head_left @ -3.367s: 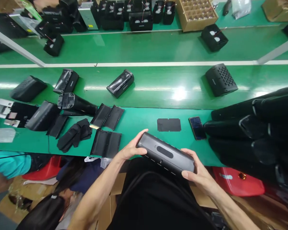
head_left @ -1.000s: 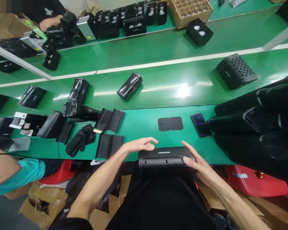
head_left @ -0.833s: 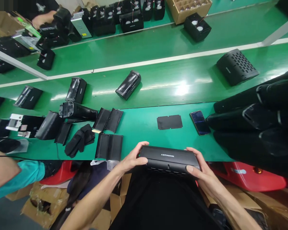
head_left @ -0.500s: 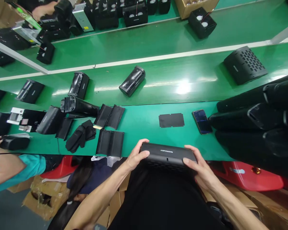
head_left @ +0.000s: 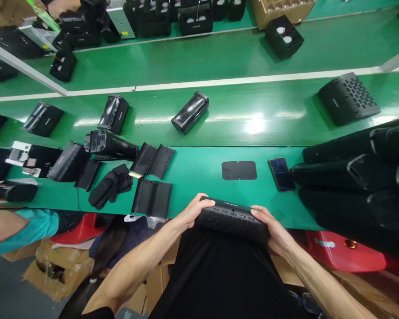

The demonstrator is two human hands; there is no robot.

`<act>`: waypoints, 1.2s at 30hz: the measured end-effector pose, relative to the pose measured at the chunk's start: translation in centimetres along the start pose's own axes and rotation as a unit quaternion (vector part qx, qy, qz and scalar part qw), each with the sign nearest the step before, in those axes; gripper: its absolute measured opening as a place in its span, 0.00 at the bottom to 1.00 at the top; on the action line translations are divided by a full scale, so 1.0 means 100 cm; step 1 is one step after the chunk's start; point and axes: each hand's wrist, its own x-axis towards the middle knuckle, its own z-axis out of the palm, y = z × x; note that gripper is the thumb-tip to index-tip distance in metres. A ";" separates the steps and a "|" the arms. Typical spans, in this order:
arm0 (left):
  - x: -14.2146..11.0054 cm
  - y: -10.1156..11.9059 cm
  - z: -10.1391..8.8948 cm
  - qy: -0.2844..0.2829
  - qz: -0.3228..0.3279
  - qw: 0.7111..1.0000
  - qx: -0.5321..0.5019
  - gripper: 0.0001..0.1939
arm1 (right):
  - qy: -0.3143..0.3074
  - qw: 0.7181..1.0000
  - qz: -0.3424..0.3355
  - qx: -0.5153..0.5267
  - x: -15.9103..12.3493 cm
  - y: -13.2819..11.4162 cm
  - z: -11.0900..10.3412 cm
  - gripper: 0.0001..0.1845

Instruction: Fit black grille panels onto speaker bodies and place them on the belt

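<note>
A black speaker housing [head_left: 232,217] rests at the table's near edge, against my body. My left hand [head_left: 197,211] grips its left end, thumb on top. Around the right end my right hand [head_left: 273,227] is closed, its thumb on the upper edge. Perforated grille and a row of button-like shapes face up toward me; pale lettering shows along the far edge. Just beyond it lies a flat black sheet [head_left: 239,170] with notched edges. To the right of that sheet is a phone [head_left: 282,174].
Black folded panels [head_left: 152,197], dark gloves [head_left: 111,186] and more speakers [head_left: 111,145] lie to the left. A stack of long black cases [head_left: 346,177] stands at right. Speakers [head_left: 190,112] sit on the green conveyor [head_left: 252,106] beyond. A co-worker's arm [head_left: 6,226] is at far left.
The speaker housing has been tipped in my hands, so its grille and buttons now face up and its lettering has turned away. Both hands still hold its ends.
</note>
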 end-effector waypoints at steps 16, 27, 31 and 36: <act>0.031 0.012 -0.005 -0.013 -0.134 0.991 -0.009 0.24 | 0.001 1.000 0.022 -0.019 0.020 -0.006 -0.001 0.26; 0.037 0.015 -0.009 0.030 -0.077 0.996 -0.026 0.23 | -0.029 0.990 -0.083 -0.113 0.030 0.003 -0.017 0.42; 0.044 0.034 -0.019 0.015 -0.018 0.999 -0.038 0.29 | -0.010 0.979 -0.160 -0.124 0.055 -0.008 -0.020 0.38; 0.070 0.074 -0.038 0.105 0.116 0.981 -0.112 0.44 | -0.020 0.989 -0.134 0.065 0.113 -0.105 -0.006 0.29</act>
